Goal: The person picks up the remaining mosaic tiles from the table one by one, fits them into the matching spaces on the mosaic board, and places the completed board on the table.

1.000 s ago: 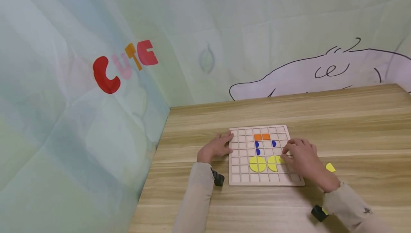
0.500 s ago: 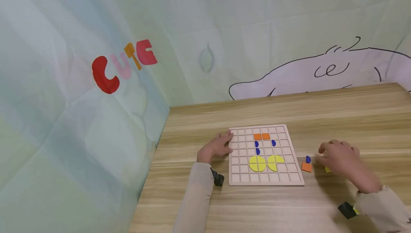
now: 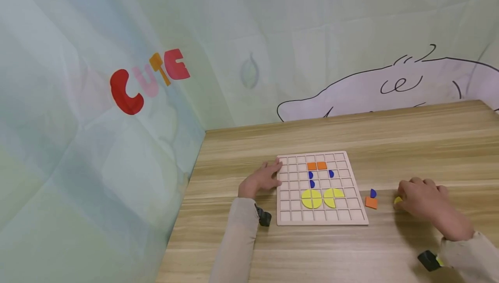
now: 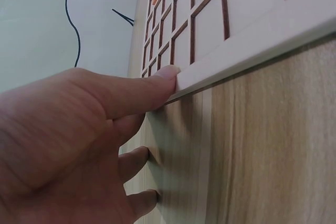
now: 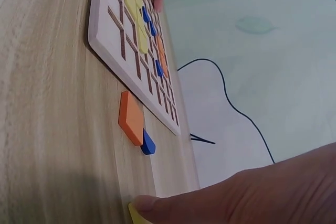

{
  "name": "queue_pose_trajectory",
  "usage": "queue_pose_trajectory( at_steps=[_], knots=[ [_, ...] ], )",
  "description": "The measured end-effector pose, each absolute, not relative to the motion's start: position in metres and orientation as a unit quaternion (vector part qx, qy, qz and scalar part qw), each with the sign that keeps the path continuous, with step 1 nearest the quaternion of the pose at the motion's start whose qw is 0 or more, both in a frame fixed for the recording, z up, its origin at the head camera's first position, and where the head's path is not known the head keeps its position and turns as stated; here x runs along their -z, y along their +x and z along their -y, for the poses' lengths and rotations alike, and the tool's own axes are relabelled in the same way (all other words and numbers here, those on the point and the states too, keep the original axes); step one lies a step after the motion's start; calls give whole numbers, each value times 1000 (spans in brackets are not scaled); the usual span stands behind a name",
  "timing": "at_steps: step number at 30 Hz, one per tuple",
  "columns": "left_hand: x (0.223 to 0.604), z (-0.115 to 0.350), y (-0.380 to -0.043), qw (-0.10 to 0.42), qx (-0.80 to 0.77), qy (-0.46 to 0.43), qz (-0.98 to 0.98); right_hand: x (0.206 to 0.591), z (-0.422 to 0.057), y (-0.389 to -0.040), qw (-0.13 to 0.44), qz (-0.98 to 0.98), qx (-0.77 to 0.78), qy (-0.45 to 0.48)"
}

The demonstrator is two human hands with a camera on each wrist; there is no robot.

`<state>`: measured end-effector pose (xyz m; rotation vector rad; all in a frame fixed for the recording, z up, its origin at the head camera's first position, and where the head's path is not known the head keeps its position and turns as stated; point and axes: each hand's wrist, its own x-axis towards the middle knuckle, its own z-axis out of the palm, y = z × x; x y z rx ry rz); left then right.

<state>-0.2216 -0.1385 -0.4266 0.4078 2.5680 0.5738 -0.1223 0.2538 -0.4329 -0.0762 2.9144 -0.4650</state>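
Note:
My left hand point(image 3: 260, 179) rests at the left edge of a pale wooden grid board point(image 3: 320, 223), its thumb point(image 4: 163, 77) touching the rim in the left wrist view. To the right of the board, my right hand point(image 3: 426, 198) pinches a yellow quarter-circle tile point(image 3: 397, 200) low over the table; the other fingertips are hidden. On the board lie a full yellow circle point(image 3: 312, 199), a three-quarter yellow one point(image 3: 331, 195), two orange squares point(image 3: 317, 166) and three blue half-circles, one point(image 3: 331, 174) apart from the other two.
An orange square tile point(image 3: 371, 203) and a blue half-circle tile point(image 3: 373, 193) lie between the board and my right hand. The wood-grain table point(image 3: 241, 144) meets a printed cloth backdrop point(image 3: 249, 23) behind and at the left. A yellow bit shows by the right wrist camera point(image 3: 429, 260).
My right hand has left the board and moved right to the loose yellow tile, which it now pinches. The orange and blue loose tiles have come into sight. My left hand stays put.

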Motion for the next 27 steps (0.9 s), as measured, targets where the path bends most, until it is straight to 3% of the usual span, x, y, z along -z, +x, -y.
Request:
queue_pose_trajectory(
  at_steps=[27],
  knots=[
    [427,138,-222,235,-200,148,-940,446,-270,-116,40,-985,148,-83]
  ],
)
